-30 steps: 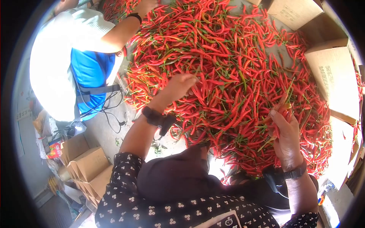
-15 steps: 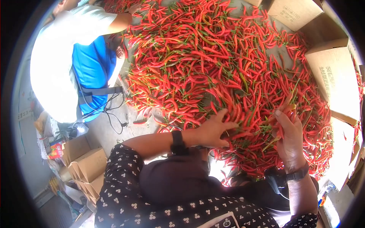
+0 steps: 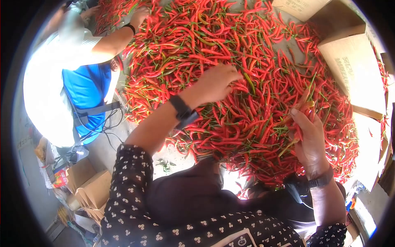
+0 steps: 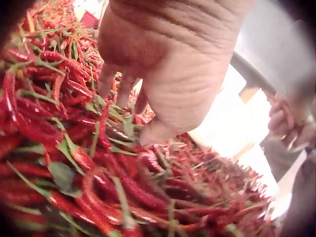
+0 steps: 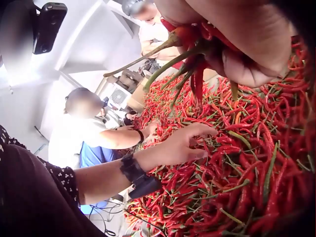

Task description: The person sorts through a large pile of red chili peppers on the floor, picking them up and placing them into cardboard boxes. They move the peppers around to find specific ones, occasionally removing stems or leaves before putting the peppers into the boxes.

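A broad heap of red chillies (image 3: 255,61) with green stems covers the floor in front of me. My left hand (image 3: 216,82) reaches out over the heap's middle, fingers pointing down and touching the chillies (image 4: 89,123); the left wrist view shows nothing gripped in the hand (image 4: 163,64). In the right wrist view it lies flat on the pile (image 5: 187,143). My right hand (image 3: 306,131) stays at the heap's right side and grips a bunch of chillies (image 3: 302,113). Their stems stick out of the fist (image 5: 190,59).
Another person in a white shirt and blue apron (image 3: 61,82) sits at the left, one hand (image 3: 140,16) in the far pile. Cardboard boxes (image 3: 354,70) border the right side. More folded boxes (image 3: 88,181) lie at the lower left. Cables (image 3: 103,123) trail on the floor.
My left hand dropped back to the pile's near edge half a second ago and has now reached out again to its middle. My right hand kept its bunch and barely moved.
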A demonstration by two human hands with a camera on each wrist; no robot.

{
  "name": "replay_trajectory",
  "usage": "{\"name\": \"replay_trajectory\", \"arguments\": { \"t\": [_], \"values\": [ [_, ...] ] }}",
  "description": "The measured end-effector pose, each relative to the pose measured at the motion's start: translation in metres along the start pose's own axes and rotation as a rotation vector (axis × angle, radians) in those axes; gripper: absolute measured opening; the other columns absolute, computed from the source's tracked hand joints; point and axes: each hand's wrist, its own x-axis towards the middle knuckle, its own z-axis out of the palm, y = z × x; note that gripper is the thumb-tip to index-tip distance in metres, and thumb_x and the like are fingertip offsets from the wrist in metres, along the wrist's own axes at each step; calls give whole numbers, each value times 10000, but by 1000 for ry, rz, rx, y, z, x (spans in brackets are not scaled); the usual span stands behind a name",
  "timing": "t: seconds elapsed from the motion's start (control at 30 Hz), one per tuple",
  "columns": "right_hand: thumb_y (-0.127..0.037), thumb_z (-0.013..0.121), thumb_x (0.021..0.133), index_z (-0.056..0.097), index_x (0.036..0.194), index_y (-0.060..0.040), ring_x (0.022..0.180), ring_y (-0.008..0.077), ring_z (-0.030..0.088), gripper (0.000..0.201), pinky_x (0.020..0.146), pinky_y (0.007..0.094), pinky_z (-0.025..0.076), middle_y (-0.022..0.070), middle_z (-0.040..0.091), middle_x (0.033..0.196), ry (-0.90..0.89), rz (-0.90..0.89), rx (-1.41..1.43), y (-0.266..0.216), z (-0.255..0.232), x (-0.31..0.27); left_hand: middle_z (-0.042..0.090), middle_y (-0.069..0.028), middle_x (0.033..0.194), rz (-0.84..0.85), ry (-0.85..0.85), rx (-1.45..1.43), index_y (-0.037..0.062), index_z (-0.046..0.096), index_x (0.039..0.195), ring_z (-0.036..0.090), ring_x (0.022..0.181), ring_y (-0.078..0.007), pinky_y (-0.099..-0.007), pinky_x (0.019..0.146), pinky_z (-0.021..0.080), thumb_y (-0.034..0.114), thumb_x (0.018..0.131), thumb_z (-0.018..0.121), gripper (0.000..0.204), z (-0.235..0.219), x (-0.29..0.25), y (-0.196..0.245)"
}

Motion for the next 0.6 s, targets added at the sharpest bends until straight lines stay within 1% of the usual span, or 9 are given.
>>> {"name": "replay_trajectory", "arguments": {
  "t": [0.07, 0.2, 0.27, 0.3, 0.4, 0.47, 0.5, 0.53, 0.6],
  "values": [
    [-139, 651, 837, 604, 947, -44, 672, 61, 559, 153, 580, 200, 416, 9, 625, 792, -3, 3, 14, -2, -3, 1, 583, -102, 1084, 123, 11, 473, 118, 597, 1108, 566, 988, -283, -401, 828, 464, 87, 741, 645, 372, 3, 7, -20],
    [-166, 661, 831, 604, 922, -61, 633, 60, 549, 149, 525, 192, 384, 12, 622, 758, 58, 3, 33, -6, -2, 0, 565, -80, 1136, 114, -69, 549, 141, 599, 1088, 569, 996, -254, -420, 798, 460, 97, 745, 649, 349, 14, 16, -20],
    [-170, 661, 831, 604, 913, -63, 628, 62, 548, 146, 519, 194, 383, 15, 621, 753, 73, 3, 39, -7, -5, -1, 612, -70, 1019, -111, -222, 516, 125, 601, 1071, 600, 910, -253, -405, 734, 466, 128, 777, 637, 296, 21, 17, -21],
    [-175, 631, 851, 586, 946, -73, 648, 58, 538, 146, 530, 197, 382, -2, 600, 782, 55, 17, 19, -7, -9, -1, 612, -70, 1019, -107, -224, 515, 125, 601, 1071, 600, 910, -253, -405, 734, 466, 128, 777, 637, 296, 18, 18, -17],
    [-175, 595, 873, 567, 975, -87, 666, 52, 527, 138, 537, 201, 378, -18, 577, 808, 23, 39, 8, -8, -19, -4, 634, -60, 845, -271, -248, 332, 92, 598, 1061, 615, 754, -224, -359, 657, 471, 166, 830, 605, 243, 0, 16, -2],
    [-172, 590, 875, 565, 972, -90, 664, 52, 526, 129, 533, 200, 376, -17, 577, 806, 8, 49, 22, -9, -24, -7, 626, -92, 743, -484, -111, 31, 52, 615, 987, 604, 656, -198, -314, 605, 467, 199, 861, 579, 197, -13, 19, 8],
    [-159, 615, 859, 583, 943, -73, 630, 50, 527, 125, 513, 193, 373, -1, 595, 774, 46, 47, 79, -9, -24, -8, 633, -105, 806, -494, -11, -78, 45, 636, 911, 600, 675, -150, -282, 620, 461, 207, 864, 579, 178, -14, 19, 7],
    [-146, 639, 842, 601, 915, -55, 595, 48, 528, 123, 494, 186, 370, 15, 613, 742, 81, 42, 135, -10, -25, -8, 633, -105, 806, -495, -13, -72, 45, 636, 911, 600, 675, -150, -282, 620, 461, 207, 864, 579, 178, -12, 23, 6],
    [-141, 637, 842, 601, 919, -56, 592, 49, 528, 120, 490, 188, 369, 14, 612, 739, 76, 49, 174, -10, -28, -8, 630, -116, 833, -529, 76, -406, 50, 647, 888, 612, 721, -195, -311, 659, 474, 225, 834, 612, 187, -1, 34, 4]
  ]
}}
